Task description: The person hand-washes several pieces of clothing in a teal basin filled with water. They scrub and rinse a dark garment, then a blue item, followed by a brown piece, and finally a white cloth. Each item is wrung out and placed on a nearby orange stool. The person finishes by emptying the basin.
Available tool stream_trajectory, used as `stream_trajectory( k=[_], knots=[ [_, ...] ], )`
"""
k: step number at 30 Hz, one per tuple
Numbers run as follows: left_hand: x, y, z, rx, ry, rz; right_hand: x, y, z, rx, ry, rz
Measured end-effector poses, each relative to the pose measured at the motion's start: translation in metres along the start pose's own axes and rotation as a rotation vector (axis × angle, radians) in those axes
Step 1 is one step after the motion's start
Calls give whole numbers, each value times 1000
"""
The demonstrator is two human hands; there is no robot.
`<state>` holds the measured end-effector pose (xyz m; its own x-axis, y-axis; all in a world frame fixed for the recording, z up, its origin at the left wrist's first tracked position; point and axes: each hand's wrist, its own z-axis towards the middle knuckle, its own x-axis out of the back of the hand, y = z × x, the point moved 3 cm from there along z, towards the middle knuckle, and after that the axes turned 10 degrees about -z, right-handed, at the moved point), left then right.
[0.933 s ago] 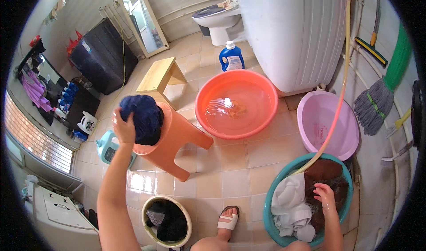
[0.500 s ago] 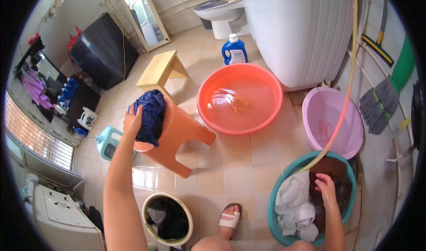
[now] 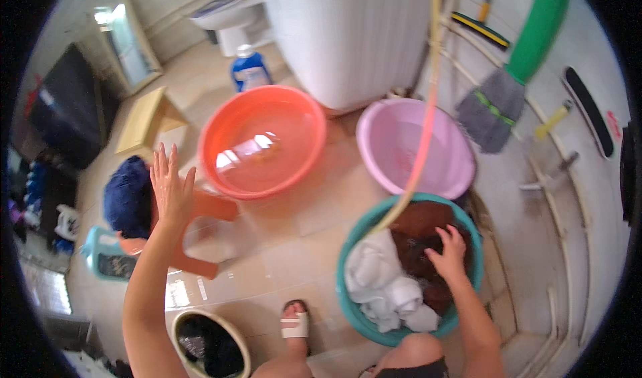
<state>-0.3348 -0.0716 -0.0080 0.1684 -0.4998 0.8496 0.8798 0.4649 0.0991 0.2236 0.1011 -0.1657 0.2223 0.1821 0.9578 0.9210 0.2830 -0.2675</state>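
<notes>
My left hand (image 3: 172,189) is raised with its fingers spread, holding nothing. Just left of it a dark blue wet cloth (image 3: 127,194) lies bunched on an orange plastic stool (image 3: 192,263). My right hand (image 3: 451,252) hangs over a teal basin (image 3: 345,299), fingers curved and thumb apart, with nothing seen in them. Under it, dark brown cloth (image 3: 420,225) lies in the wet basin; whether the fingertips touch it, I cannot tell. White cloth (image 3: 378,277) is heaped along the basin's left side. A pale hose (image 3: 424,144) runs down into the basin.
An orange basin of water (image 3: 319,134) stands ahead, with a blue detergent bottle (image 3: 249,70) behind it. A pink basin (image 3: 469,167) sits beyond the teal one. Near my foot is a cream bucket (image 3: 242,341) with black cloth. A mop (image 3: 491,107) leans at right.
My left hand has come off the blue cloth and opened. My right hand stays over the teal basin, its fingers lower toward the brown cloth. The whole view has turned right.
</notes>
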Motion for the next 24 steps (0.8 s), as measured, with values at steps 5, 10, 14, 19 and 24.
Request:
stream_trajectory(
  k=[5, 10, 14, 19, 24],
  knots=[
    [-40, 136, -26, -241, -84, -442, -38, 25, -28, -264, -423, -164],
    [-56, 288, -83, -631, -384, -879, -97, 33, -26, 163, -648, -976],
    [-92, 376, -144, -1009, -543, -944, -172, 107, -32, -35, -497, -759],
    [-131, 403, -218, -675, -909, -1171, -73, 94, -31, -423, -135, 124],
    [-153, 397, -256, -947, -868, -741, -13, 151, -19, -510, 180, 891]
  ],
)
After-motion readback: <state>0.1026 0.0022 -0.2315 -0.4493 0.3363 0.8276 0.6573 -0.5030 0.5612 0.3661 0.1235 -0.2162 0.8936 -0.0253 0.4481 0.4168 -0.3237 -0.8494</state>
